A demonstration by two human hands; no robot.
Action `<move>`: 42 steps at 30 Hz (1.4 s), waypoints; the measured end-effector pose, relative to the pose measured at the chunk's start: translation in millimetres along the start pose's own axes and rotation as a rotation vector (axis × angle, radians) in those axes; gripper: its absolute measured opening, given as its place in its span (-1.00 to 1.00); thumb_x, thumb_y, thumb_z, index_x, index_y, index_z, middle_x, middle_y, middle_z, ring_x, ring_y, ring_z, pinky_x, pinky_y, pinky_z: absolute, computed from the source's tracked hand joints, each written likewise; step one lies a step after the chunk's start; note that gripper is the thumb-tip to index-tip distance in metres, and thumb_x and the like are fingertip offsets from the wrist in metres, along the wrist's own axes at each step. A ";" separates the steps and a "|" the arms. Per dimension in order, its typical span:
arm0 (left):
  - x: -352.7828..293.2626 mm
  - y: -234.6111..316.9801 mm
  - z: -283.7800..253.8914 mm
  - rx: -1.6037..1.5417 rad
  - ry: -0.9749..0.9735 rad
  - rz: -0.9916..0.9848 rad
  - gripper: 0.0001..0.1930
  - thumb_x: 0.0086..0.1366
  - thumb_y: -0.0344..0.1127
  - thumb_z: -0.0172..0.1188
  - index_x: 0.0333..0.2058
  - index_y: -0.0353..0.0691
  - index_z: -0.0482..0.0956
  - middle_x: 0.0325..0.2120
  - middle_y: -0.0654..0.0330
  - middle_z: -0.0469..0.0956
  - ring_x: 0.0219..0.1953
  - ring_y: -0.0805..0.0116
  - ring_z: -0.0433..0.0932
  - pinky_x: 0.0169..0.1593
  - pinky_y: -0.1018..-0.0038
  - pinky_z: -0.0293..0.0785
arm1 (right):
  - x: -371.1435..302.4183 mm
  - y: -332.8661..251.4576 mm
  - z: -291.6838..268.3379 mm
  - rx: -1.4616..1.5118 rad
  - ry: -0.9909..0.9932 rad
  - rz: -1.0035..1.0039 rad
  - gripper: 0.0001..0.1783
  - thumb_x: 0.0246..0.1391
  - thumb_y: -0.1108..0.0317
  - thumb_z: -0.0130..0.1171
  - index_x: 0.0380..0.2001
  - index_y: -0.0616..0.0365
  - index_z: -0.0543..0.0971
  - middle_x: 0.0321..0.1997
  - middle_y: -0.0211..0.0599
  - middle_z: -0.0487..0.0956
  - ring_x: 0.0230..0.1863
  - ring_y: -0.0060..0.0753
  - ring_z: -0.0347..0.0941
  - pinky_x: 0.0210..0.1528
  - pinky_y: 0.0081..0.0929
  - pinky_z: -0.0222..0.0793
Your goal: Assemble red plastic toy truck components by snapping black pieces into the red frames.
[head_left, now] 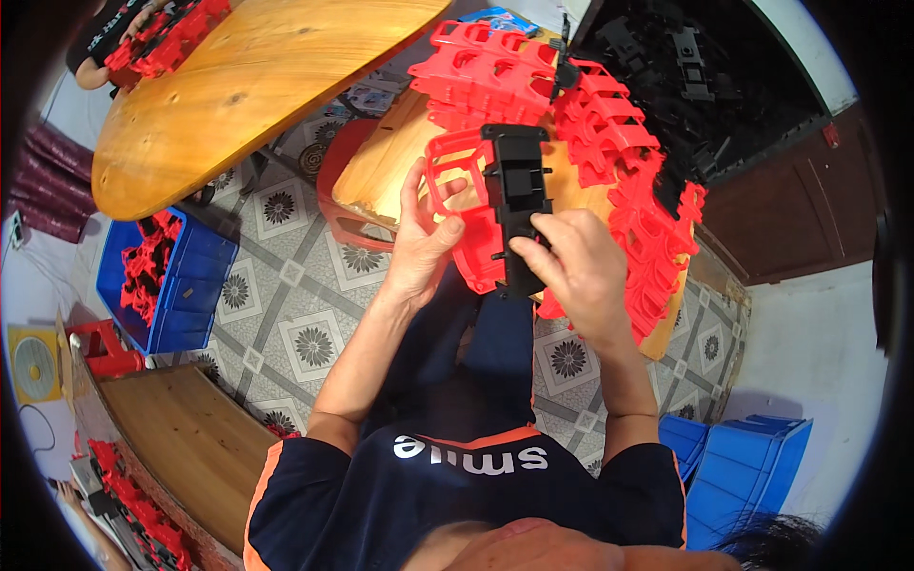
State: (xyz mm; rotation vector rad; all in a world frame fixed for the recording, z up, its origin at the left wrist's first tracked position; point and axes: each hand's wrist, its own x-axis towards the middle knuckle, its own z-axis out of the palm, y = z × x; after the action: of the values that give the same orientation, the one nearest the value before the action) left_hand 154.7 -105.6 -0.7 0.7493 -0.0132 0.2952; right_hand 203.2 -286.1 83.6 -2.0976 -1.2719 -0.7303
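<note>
In front of my chest I hold up a red plastic frame (484,255) with large openings. My left hand (419,238) grips its left side, the thumb on its face and fingers reaching through an opening. A long black plastic part (520,181) lies along the frame's right side. My right hand (583,271) is closed at its lower right edge, thumb and bent index finger pressing on it. Whether the two parts are locked together I cannot tell. Behind them, rows of red frames (490,71) stand on a small wooden table (381,162), curving down the right side (643,224).
A dark tray of black parts (690,62) sits at the far right. Another person handles red-and-black parts (167,43) by a larger wooden table (248,86). A blue crate (195,285) holds similar parts at left; blue bins (752,471) stand lower right. A wooden bench (195,428) is lower left.
</note>
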 end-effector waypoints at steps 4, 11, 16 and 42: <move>-9.3 12.0 -4.7 0.024 0.045 -0.009 0.09 0.06 -0.22 0.48 0.39 0.06 -0.17 0.20 0.08 0.20 0.22 0.19 0.29 0.24 0.24 0.30 | 7.9 -16.1 10.7 0.013 -0.017 -0.074 -0.62 -0.21 0.36 0.46 -0.31 0.22 0.53 -0.43 -0.31 0.41 -0.43 -0.31 0.43 -0.45 -0.44 0.39; -15.2 27.5 0.5 0.066 -0.048 0.052 0.17 -0.01 -0.13 0.51 0.39 0.02 -0.23 0.29 0.05 0.09 0.28 0.18 0.23 0.29 0.20 0.23 | 16.9 -29.7 20.8 -0.028 -0.057 -0.115 -0.68 -0.15 0.28 0.41 -0.38 0.18 0.52 -0.47 -0.34 0.35 -0.44 -0.37 0.41 -0.46 -0.44 0.38; -19.1 29.3 0.1 0.085 -0.049 0.087 0.16 -0.02 0.07 0.46 0.39 -0.02 -0.17 0.30 0.11 0.14 0.29 0.22 0.21 0.31 0.24 0.17 | 14.6 -36.8 23.8 -0.038 -0.067 -0.160 -0.69 -0.15 0.27 0.41 -0.41 0.18 0.51 -0.47 -0.34 0.34 -0.44 -0.36 0.40 -0.46 -0.44 0.39; -1.9 55.0 58.3 0.642 -0.191 0.549 0.25 0.12 -0.24 0.39 0.36 -0.09 -0.60 0.34 0.00 -0.05 0.33 0.24 0.06 0.34 0.33 0.07 | 34.4 -5.0 2.2 1.183 -0.256 0.438 -0.10 0.12 0.26 0.29 0.37 0.31 0.02 0.23 -0.13 0.36 0.18 -0.34 0.37 0.17 -0.41 0.32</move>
State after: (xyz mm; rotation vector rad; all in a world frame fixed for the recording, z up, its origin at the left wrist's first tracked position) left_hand 143.5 -107.1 78.7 1.4098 -0.3217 0.7703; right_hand 212.7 -262.3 107.2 -1.3559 -0.9176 0.4439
